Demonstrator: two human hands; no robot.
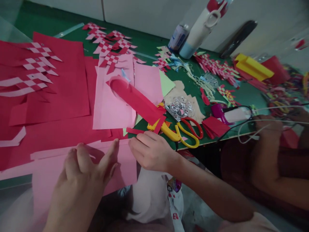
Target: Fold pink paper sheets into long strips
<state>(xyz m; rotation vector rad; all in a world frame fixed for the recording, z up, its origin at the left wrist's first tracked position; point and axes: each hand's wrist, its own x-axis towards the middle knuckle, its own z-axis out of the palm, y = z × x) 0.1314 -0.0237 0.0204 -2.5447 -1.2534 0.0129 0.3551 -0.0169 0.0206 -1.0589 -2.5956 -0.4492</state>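
Observation:
A large pink paper sheet (125, 172) lies at the table's front edge and hangs over it, with a folded strip along its upper side. My left hand (82, 174) rests on this sheet with its fingers spread. At the sheet's upper right corner, my right hand (151, 151) has its fingers curled and pressed together on the paper; its fingertips are partly hidden. A narrow red paper strip (135, 130) lies just behind that hand. Scissors with yellow handles (180, 133) and a red-handled pair (193, 124) lie close by on the right.
Red sheets (60, 100) bear woven pink-and-red paper fish (37, 66). A long red paper piece (137, 98) crosses pink sheets (103, 112). Small silvery bits (181, 106) sit in a pile. A can (178, 37) stands by the wall. At right is another person's arm (267, 154).

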